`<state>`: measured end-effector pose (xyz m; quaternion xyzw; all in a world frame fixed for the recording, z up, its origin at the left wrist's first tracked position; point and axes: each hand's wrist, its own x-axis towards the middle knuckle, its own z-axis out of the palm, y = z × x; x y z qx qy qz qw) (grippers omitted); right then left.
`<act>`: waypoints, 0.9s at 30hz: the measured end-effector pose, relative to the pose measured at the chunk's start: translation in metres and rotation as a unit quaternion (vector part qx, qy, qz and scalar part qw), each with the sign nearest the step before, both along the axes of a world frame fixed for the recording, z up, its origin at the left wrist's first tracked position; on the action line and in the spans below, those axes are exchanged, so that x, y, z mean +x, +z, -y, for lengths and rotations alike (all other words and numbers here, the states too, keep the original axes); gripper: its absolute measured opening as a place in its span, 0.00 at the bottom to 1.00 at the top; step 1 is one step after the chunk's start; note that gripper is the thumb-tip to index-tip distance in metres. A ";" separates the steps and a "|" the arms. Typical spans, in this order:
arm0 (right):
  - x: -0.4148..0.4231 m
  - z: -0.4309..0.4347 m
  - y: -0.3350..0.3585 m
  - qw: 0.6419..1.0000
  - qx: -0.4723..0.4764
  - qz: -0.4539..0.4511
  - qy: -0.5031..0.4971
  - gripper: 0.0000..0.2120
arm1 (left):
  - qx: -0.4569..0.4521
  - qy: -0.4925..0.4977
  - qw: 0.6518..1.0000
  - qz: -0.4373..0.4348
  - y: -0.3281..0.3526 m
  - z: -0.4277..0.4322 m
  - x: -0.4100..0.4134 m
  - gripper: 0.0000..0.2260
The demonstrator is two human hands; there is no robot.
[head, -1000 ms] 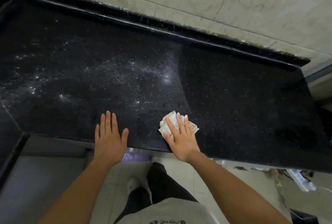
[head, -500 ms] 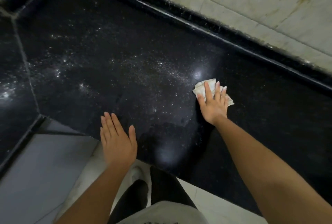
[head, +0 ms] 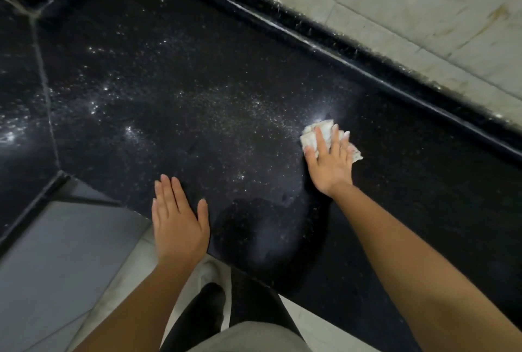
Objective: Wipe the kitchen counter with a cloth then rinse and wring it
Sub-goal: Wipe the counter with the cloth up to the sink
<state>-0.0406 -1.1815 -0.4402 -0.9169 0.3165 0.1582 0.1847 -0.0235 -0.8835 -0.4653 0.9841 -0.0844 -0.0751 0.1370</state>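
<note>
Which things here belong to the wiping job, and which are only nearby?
Job: crumpled white cloth under the right hand; black speckled stone counter; left hand flat on its edge.
Nearby: stained pale tiled wall; grey floor tiles; white shoe.

I am finding no text, label, brand, number or sign that can be read anywhere in this view.
</note>
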 end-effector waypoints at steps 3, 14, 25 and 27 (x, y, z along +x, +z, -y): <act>-0.030 -0.038 -0.001 0.998 0.010 0.011 0.066 0.26 | 0.004 -0.004 1.000 0.004 -0.001 -0.002 0.000 0.31; -0.090 -0.081 0.000 0.940 -0.007 0.000 0.342 0.27 | -0.004 -0.005 1.000 0.003 -0.001 -0.003 -0.001 0.32; 0.043 -0.018 -0.002 0.978 -0.017 0.025 0.208 0.27 | 0.013 0.002 1.000 0.005 -0.004 -0.003 0.000 0.32; 0.069 -0.010 -0.003 0.985 -0.019 0.021 0.169 0.28 | 0.017 0.001 1.000 0.008 -0.004 -0.002 0.000 0.31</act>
